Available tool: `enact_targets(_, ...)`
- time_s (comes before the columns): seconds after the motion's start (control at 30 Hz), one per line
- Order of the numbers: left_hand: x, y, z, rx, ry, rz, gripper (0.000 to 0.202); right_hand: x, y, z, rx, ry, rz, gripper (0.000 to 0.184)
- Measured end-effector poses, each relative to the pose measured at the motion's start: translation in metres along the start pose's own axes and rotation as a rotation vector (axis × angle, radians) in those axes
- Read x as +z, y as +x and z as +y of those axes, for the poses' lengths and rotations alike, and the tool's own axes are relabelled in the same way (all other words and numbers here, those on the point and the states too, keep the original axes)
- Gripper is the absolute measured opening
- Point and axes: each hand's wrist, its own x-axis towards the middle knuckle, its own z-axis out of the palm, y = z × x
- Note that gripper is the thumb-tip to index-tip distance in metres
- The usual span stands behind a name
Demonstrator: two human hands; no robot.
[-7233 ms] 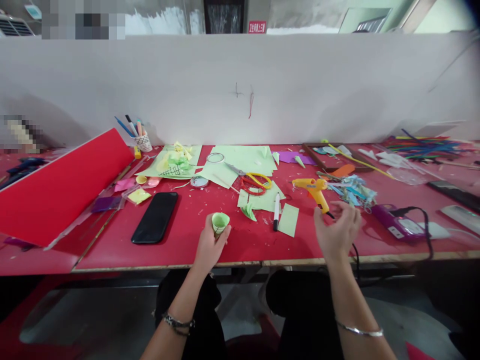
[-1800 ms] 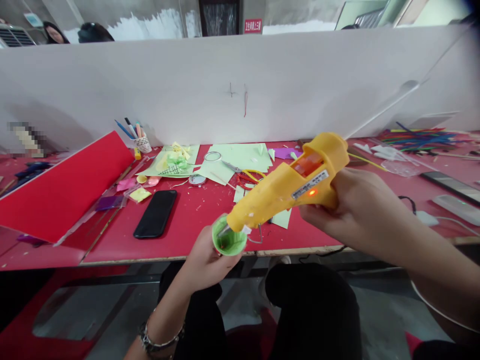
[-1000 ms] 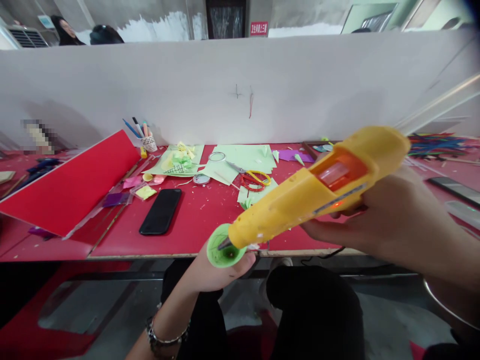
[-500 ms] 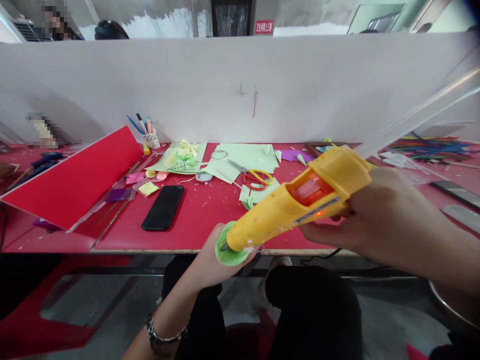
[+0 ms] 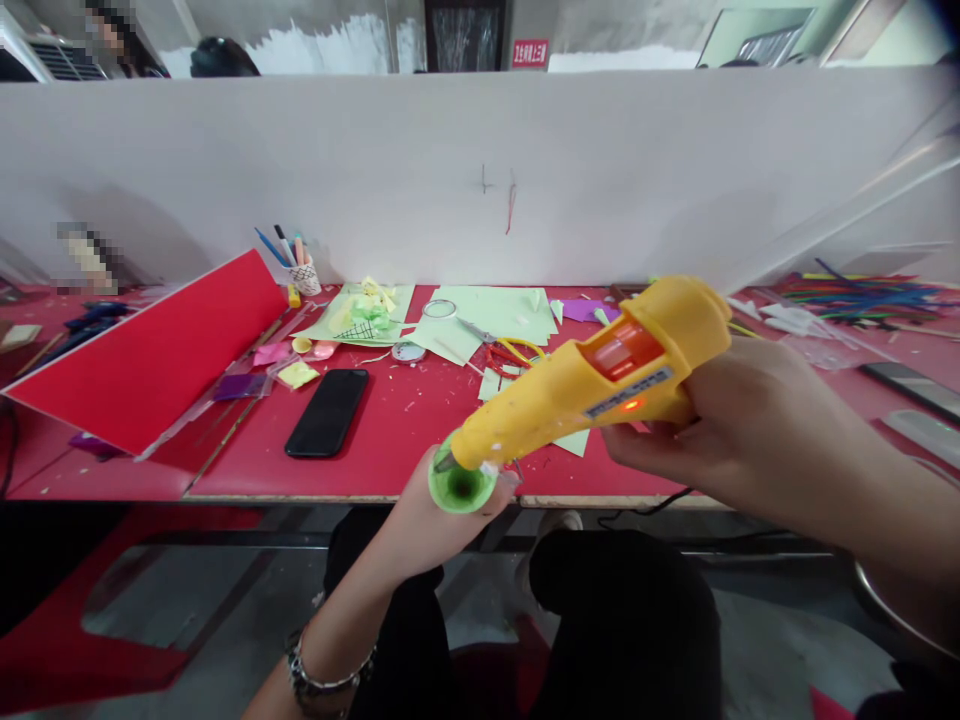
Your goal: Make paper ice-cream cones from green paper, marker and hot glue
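Now, from the left: a red board (image 5: 150, 365) sits at a slant, a black phone (image 5: 328, 412) lies flat on the counter (image 5: 405, 425), and at the near edge comes the left hand (image 5: 421, 525), curled snugly around the green cone (image 5: 466, 500), mouth tipped up toward us. It looks like thin paper, so call it light, a touch springy, easily crushed; a gentle wrap below the rim seems the safe hold, clear of a tip that's probably hot. Right at that mouth is the nozzle (image 5: 445, 461) of the yellow glue gun (image 5: 555, 405), by the rim's upper left side; touching or not, I can't tell. The gun should be stiff and heavier than the cone, best taken by its handle. And that's how the right hand (image 5: 739, 420) has it, closed about the handle, orange light (image 5: 632, 406) glowing, clear glue stick (image 5: 832, 225) trailing out behind. What's changed? Seven seconds back the gun lay on the counter with the right hand loosely spread beside it; now it's up and angled into the cone. Against half a second ago, the tip has shifted toward the rim, and more dark hollow shows.
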Motion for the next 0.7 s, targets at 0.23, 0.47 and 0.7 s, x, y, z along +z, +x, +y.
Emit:
enact_targets(0.23,0.0012,-0.0002,-0.0004,-0.016,-0.003,-0.015,0.018,0.0024,-0.0011,0.0018,0.004,-0.030,-0.003,0.008)
enact_targets(0.47,0.0001,0.0005,0.0012,-0.068,0.049,-0.019,0.021,0.0000,-0.0026,0.0030,-0.035,-0.070,-0.006,0.005)
enact_targets(0.7,-0.0001,0.0006,0.0022,-0.015,0.060,0.036,0.018,-0.0001,-0.0020,0.0038,-0.019,-0.122,0.018,0.009)
